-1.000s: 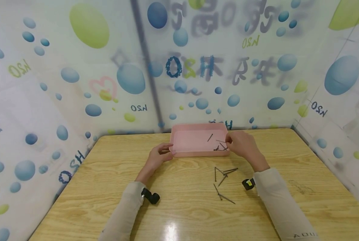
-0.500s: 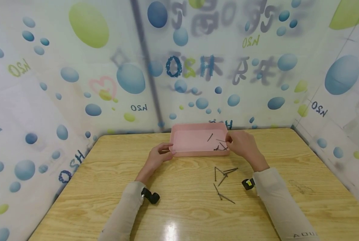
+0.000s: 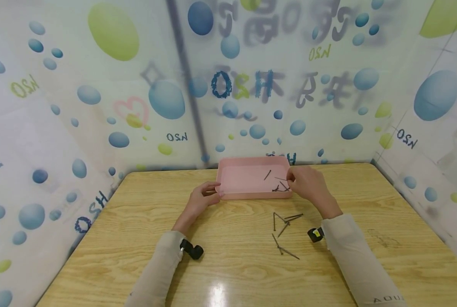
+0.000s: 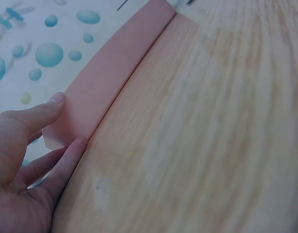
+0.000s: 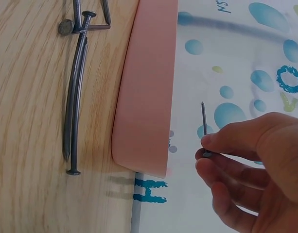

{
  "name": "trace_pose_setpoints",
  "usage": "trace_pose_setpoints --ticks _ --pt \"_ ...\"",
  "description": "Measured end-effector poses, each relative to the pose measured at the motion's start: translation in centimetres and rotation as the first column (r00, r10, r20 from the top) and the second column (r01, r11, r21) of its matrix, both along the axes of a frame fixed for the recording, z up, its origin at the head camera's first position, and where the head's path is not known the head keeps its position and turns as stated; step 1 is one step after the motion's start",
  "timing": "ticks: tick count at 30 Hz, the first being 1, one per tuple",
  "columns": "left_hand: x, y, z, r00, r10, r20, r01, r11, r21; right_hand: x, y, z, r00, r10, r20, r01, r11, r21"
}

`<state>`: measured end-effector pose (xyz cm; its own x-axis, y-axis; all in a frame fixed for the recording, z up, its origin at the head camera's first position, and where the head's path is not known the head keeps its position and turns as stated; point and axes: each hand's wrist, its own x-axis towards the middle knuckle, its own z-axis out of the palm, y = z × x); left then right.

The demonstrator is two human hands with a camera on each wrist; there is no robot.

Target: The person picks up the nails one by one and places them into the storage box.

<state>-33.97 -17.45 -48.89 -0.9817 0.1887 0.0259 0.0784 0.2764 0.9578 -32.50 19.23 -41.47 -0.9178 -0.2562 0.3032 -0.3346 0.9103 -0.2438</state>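
Observation:
My right hand is at the right end of a pink tray and pinches a nail by its head end between thumb and forefinger. The nail's point sticks up in the right wrist view. Inside the tray, several dark nails lie towards the right side. My left hand holds the tray's near left corner, thumb and fingers against its walls in the left wrist view. Several more nails lie loosely crossed on the table in front of the tray.
The wooden table runs back to a white wall printed with blue and green spots, and the tray stands close against that wall. A black camera sits at my left wrist, another wrist camera at my right.

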Motion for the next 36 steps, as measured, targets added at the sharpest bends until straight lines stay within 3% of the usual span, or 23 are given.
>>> trace_pose_setpoints --ticks 21,36 --pt "-0.07 0.02 0.02 1.0 -0.025 -0.01 0.025 0.999 0.035 -0.14 -0.21 -0.13 1.0 0.008 -0.011 -0.008 1.0 0.005" --pt "-0.17 -0.06 -0.1 1.0 -0.012 -0.016 0.012 1.0 0.003 0.16 -0.28 0.49 0.998 0.044 0.034 -0.045 0.999 0.025"
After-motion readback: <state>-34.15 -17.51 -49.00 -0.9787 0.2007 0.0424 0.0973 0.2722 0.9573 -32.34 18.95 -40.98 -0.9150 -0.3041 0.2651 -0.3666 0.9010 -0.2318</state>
